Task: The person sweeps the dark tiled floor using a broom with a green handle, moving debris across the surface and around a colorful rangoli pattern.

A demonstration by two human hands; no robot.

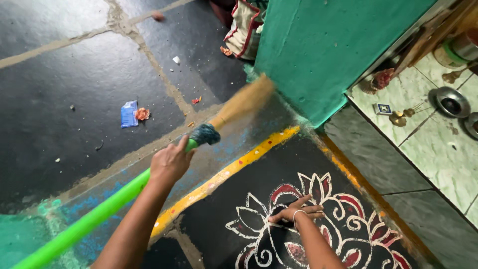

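Green plastic broom handle (89,219) in the closed left hand (171,162), straw bristles (244,102) blurred; right hand (294,213) flat, fingers spread, on painted floor (318,199).

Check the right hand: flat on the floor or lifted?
Flat: the right hand rests palm down, fingers spread, on the painted floor design.

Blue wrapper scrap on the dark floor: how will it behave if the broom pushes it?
The blue wrapper scrap looks thin and flat, so probably very light and floppy; it may flutter or skid rather than roll. The broom bristles look soft, so it could slip under them. The stone floor seams might snag it.
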